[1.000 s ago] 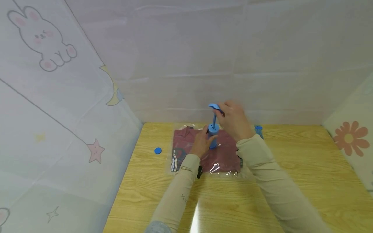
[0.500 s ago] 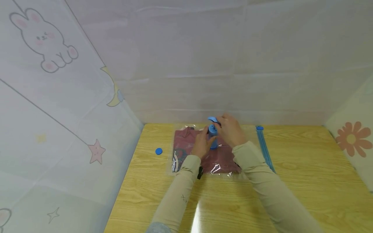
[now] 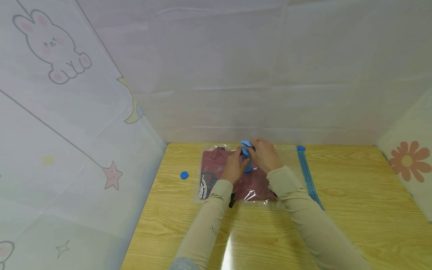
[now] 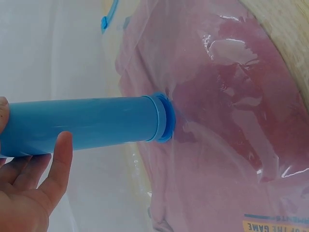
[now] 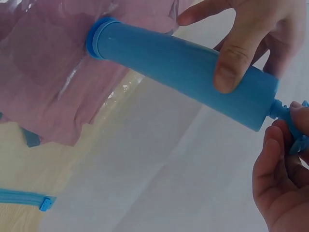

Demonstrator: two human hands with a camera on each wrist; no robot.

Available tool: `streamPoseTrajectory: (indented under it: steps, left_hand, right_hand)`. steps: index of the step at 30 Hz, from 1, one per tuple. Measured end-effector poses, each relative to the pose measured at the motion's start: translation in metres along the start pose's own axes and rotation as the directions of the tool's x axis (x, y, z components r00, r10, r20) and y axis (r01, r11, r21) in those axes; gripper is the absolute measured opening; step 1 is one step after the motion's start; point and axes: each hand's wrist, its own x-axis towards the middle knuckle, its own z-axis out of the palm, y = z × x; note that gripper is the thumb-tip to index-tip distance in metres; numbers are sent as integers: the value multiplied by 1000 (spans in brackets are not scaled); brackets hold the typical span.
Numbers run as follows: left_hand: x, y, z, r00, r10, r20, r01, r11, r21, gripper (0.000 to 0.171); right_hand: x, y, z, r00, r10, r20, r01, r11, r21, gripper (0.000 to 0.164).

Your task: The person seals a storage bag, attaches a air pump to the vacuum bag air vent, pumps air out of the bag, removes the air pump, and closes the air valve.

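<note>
A blue hand pump stands upright on the valve of a clear vacuum bag. Inside the bag lies a folded dark red shirt with printed lettering. My left hand grips the pump's barrel near its top, thumb on one side and fingers behind. With my right hand I hold the pump's handle, which sits close to the barrel's top, only a short bit of rod showing. The right wrist view shows both hands on the pump.
A round blue cap lies on the wooden table left of the bag. Along the bag's right end runs a blue zip seal with a slider. A pale wall covering rises behind the table.
My right hand has pushed the pump's handle down from well above the barrel to close against it. My left hand has stayed on the barrel. The bag's zip seal has come into view.
</note>
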Motion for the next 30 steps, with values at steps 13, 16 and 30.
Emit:
streamPoseTrajectory:
  steps: [13,16,30]
  left_hand:
    - [2,-1,5,1000,22,-3,-22,1000,6,48]
    - [2,-2,6,999,45,-10,-45,999,-7,47]
    - [3,-2,3,1000,-22,3,22,1000,-9,57]
  right_hand:
    - [-1,2,-1,999,-24,-36,23,1000,-17,22]
    - [-1,0,-4,997,-41,-67,41,999,-4,19]
    - [-1,-43,-74,876,-269,-401,275,961,-44,15]
